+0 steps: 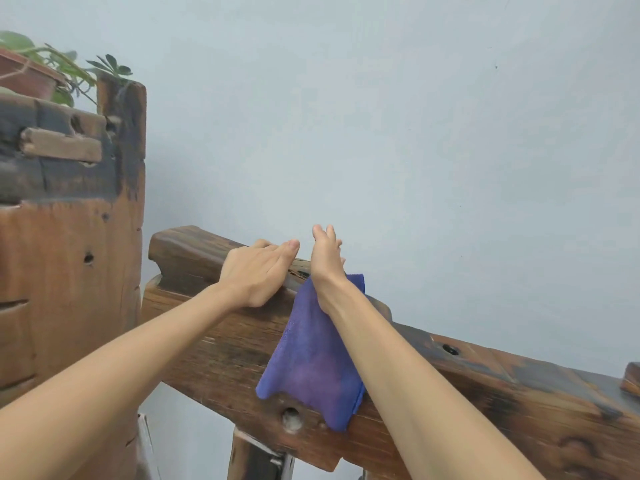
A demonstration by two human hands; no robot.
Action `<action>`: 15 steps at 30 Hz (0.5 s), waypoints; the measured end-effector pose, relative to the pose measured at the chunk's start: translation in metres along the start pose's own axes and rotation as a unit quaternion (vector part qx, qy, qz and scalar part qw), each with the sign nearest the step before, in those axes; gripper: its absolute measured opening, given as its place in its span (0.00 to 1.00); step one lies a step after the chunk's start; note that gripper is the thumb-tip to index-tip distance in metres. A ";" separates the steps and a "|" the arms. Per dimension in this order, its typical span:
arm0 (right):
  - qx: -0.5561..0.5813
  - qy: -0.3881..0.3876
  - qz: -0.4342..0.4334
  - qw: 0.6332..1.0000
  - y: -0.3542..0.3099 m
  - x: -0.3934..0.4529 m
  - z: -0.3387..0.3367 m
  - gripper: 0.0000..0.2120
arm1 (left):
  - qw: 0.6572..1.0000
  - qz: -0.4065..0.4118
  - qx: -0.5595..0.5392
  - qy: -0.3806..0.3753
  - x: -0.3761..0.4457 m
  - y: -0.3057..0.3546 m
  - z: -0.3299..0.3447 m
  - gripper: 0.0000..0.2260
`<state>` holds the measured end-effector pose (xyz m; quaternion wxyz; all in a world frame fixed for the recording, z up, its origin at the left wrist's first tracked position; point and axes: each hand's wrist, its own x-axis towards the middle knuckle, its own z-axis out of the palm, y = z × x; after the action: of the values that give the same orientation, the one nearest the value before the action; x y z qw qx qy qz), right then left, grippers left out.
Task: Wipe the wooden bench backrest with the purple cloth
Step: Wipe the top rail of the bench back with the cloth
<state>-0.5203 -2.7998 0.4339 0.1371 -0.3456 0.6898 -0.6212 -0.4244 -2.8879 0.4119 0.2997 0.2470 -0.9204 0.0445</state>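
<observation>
The dark wooden bench backrest (221, 337) runs from middle left down to the lower right. A purple cloth (308, 362) hangs draped over its top rail and down its front face. My left hand (258, 271) lies flat on the top rail just left of the cloth, fingers together. My right hand (327, 254) is raised edge-on above the rail, fingers stretched and apart, with its wrist and forearm lying against the cloth's upper part. Neither hand grips the cloth.
A tall rough wooden post or cabinet (69, 237) stands at the left, with a potted plant (31, 71) on top. A pale blue-grey wall (415, 133) lies close behind the backrest. A vertical wooden slat (252, 459) shows below the rail.
</observation>
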 end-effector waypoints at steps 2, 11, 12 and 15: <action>0.084 0.012 0.014 0.996 0.001 0.005 0.006 0.34 | 0.999 0.000 0.030 -0.012 0.002 0.001 0.002 0.36; 0.150 0.067 0.009 0.986 0.013 -0.006 -0.026 0.19 | 0.994 0.050 -0.088 -0.047 -0.006 0.045 0.002 0.16; 0.107 0.069 0.004 0.992 0.013 -0.013 -0.029 0.18 | 0.994 0.057 -0.075 -0.047 -0.008 0.055 0.004 0.15; -0.059 0.055 -0.016 0.997 0.018 -0.023 -0.049 0.20 | 0.995 0.062 -0.036 -0.075 -0.004 0.076 0.007 0.16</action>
<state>-0.5391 -2.7475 0.4205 0.0683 -0.3294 0.7264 -0.5993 -0.4615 -2.8211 0.4090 0.2349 0.1810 -0.9550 0.0112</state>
